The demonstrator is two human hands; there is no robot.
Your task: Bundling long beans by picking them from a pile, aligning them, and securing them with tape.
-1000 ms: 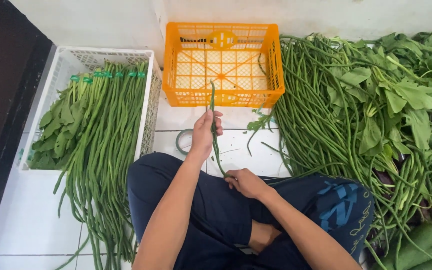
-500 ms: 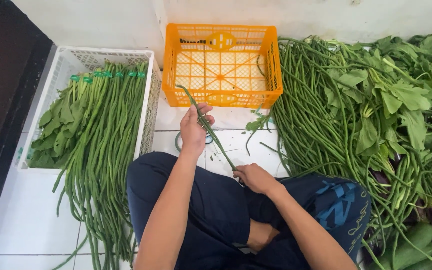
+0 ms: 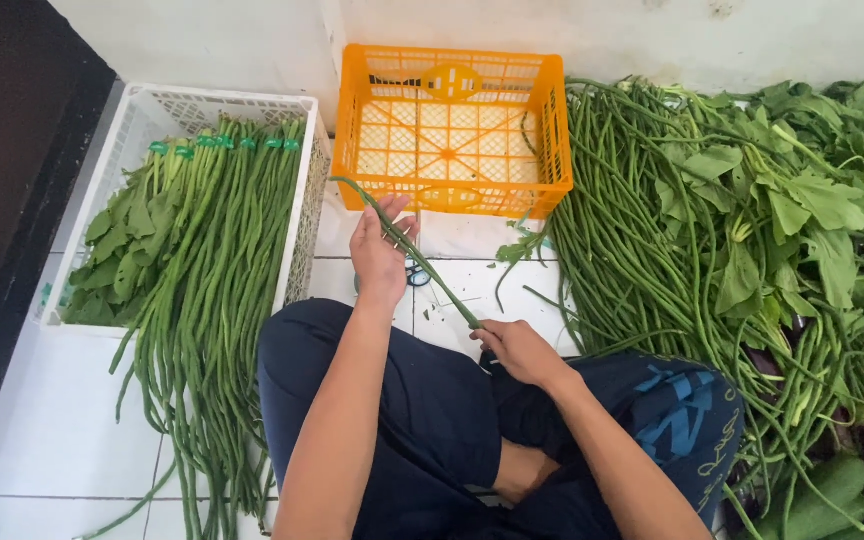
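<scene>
I sit cross-legged on a white tiled floor. My left hand (image 3: pixel 380 250) grips a small bunch of long green beans (image 3: pixel 422 262) near their upper part, with the tips slanting up-left toward the orange crate (image 3: pixel 552 130). My right hand (image 3: pixel 518 348) pinches the lower end of the same beans just above my knee. The beans run diagonally between both hands. Scissors (image 3: pixel 417 274) lie on the floor partly hidden behind my left hand.
A white crate (image 3: pixel 102 190) at the left holds tied bundles of long beans (image 3: pixel 222 300) and leaves, spilling onto the floor. A big loose heap of long beans and leaves (image 3: pixel 732 240) fills the right side. A dark wall edge runs along the far left.
The beans have swung from upright to slanting up-left. My left hand moved left and slightly down along them; my right hand shifted right, still holding the lower end.
</scene>
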